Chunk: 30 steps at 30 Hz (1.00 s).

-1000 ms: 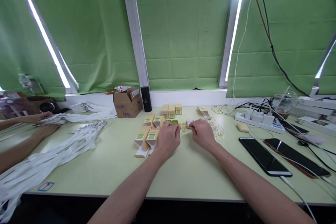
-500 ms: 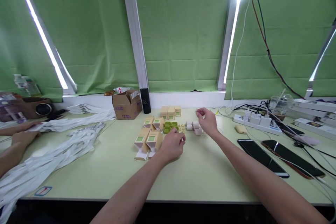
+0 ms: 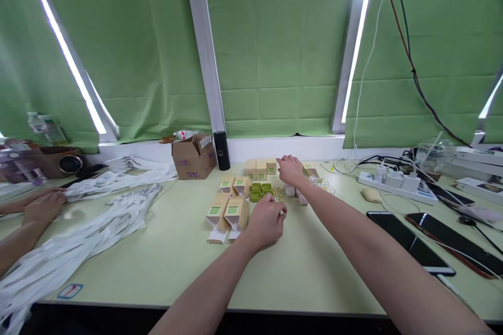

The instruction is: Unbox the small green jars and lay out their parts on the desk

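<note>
My left hand (image 3: 267,221) rests low over the table, fingers curled in; anything within them is hidden. Just beyond it lie small yellow pieces (image 3: 279,192) and green square cups (image 3: 256,195). Open cardboard cartons with green labels (image 3: 237,210) stand to its left. My right hand (image 3: 290,169) reaches farther back, fingers stretched leftward beside the closed small boxes (image 3: 261,169), with nothing visible in it. Whether it touches the nearest box I cannot tell. Pale pink rolls (image 3: 290,191) sit below its wrist, partly covered by the forearm.
Clear round containers (image 3: 324,186) lie behind my right forearm. Phones (image 3: 411,241) and a power strip (image 3: 396,186) with cables are at right. A brown carton (image 3: 194,157) and black cylinder (image 3: 221,151) stand at back. Another person's hands (image 3: 44,206) touch white straps (image 3: 90,235) at left.
My right hand went from near my left hand out to the back right, then left toward the closed boxes. My left hand came slightly nearer, uncovering the green cups.
</note>
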Motion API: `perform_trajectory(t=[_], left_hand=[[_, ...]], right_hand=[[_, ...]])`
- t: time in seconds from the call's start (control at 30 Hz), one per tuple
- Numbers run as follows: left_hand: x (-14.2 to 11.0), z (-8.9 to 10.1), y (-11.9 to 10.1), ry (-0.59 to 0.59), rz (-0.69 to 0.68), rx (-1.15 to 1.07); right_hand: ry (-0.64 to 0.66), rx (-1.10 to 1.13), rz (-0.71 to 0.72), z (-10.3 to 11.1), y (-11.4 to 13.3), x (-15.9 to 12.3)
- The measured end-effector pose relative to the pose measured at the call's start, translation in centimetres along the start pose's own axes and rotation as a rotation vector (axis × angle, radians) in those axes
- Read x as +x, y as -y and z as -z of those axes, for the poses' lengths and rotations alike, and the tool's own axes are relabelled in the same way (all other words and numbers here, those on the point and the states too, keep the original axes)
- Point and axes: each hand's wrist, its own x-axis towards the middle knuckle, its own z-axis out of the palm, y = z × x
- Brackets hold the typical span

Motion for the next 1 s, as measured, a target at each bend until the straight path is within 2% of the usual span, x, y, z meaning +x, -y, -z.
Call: perform_trajectory(t=[0.2,0.47,0.73,0.9,1.0], left_hand=[[0.0,-0.3,0.1,-0.039,-0.031,0.01],[0.1,-0.2,0.2,-0.078,0.001,-0.006],[0.1,-0.2,-0.1,-0.09,0.004,-0.022],[0.1,-0.2,0.0,-0.113,-0.017,-0.004],[0.2,-0.3,0.2,-0.167,-0.012,-0.021]], right_hand=[[0.116,-0.041,-0.064,-2.1,0.0,2.2],[0.232,-0.008,-0.114,-4.0,0.3,3.7],[0.194,0.101,-0.107,-3.9,1.5,4.3],[0.117,0.189,-0.163,-3.3,1.9,3.8],[0.041,0.251,-0.182,-2.1,1.2,2.9]])
